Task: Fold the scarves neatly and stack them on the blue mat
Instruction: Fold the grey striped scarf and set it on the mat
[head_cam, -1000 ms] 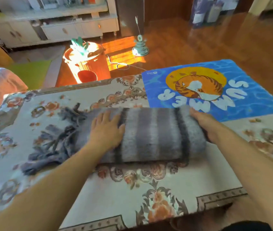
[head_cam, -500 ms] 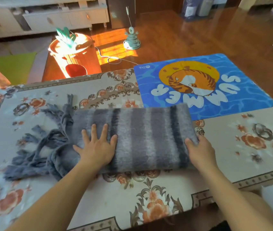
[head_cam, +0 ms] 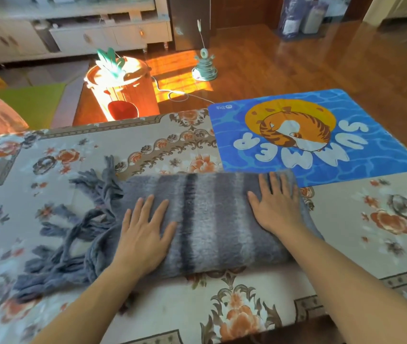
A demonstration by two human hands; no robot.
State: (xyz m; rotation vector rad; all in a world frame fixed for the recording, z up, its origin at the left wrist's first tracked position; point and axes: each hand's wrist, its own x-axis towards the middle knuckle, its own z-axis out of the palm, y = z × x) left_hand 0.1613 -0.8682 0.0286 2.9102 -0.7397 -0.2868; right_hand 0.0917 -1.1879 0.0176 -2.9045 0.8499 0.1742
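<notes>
Floral tablecloth (head_cam: pixel 222 316) up front, wood floor behind, with one blue mat (head_cam: pixel 396 155) at the far right. Just one folded grey striped scarf (head_cam: pixel 209 219) lying mid-table, far right corner touching the mat, fringe spilling left. Left hand (head_cam: pixel 145 234) and right hand (head_cam: pixel 277 207) both flat on it, fingers spread, gripping nothing.

2 bare forearms reach in from the lower edge, no sleeves showing. The left hand (head_cam: pixel 145 234) and right hand (head_cam: pixel 275 207) wear no rings, watch or gloves; nails short, unpainted.
</notes>
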